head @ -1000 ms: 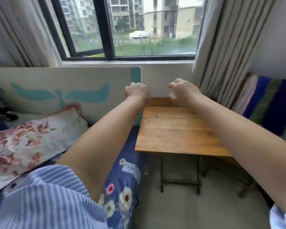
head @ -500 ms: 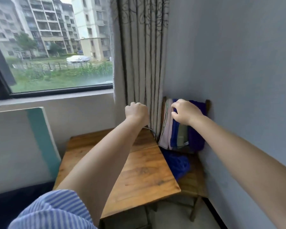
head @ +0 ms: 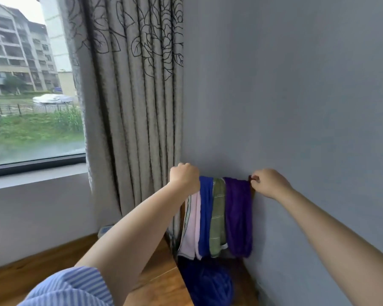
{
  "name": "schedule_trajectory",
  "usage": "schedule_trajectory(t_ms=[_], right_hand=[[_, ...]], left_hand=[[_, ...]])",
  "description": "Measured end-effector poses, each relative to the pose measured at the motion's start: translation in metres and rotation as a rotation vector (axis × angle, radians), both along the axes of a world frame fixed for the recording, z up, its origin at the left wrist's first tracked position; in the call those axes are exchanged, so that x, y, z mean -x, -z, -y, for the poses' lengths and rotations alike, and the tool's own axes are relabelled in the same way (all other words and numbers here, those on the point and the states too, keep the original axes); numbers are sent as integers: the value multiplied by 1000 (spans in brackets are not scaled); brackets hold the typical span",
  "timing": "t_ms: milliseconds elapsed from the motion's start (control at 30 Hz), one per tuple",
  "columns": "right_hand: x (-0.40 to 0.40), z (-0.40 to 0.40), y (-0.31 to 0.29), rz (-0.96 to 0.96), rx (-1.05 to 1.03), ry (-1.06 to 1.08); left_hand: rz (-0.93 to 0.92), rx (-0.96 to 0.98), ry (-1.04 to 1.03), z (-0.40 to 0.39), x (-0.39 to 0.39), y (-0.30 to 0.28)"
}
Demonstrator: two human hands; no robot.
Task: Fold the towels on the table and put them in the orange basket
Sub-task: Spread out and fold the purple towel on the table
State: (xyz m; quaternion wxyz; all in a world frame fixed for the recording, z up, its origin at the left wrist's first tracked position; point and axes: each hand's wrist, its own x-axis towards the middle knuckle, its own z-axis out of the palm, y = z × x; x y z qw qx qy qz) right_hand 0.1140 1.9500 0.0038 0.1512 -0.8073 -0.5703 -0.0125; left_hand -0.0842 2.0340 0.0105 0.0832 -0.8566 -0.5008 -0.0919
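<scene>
Both hands have spread apart along the chair back: left hand (head: 184,178) clenched by the pink towel (head: 192,226), right hand (head: 268,183) fingers pinching beside the purple towel (head: 238,215).

**Room in a home, likely a flat**

Patterned grey curtain (head: 128,107) hung beside a window (head: 31,96) overlooking apartment blocks (head: 16,54) and a lawn. Plain grey walls, wooden table (head: 157,281) in the corner. 4 towels (head: 217,217) draped in a row over a wooden chair back against the wall.
</scene>
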Motion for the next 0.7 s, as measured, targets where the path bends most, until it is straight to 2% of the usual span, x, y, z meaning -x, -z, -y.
schedule_trajectory(t_ms=[100, 233, 400, 567, 700], right_hand=[[-30, -24, 11, -68, 21, 54], [-68, -60, 29, -61, 75, 77], [-120, -121, 59, -58, 162, 9], [-174, -196, 102, 46, 228, -131], [-177, -214, 135, 181, 259, -204]], left_hand=[[18, 77, 15, -34, -27, 8], [17, 176, 48, -66, -70, 30], [-67, 234, 51, -115, -129, 58], [-91, 321, 28, -171, -202, 94], [-24, 407, -6, -183, -220, 132]])
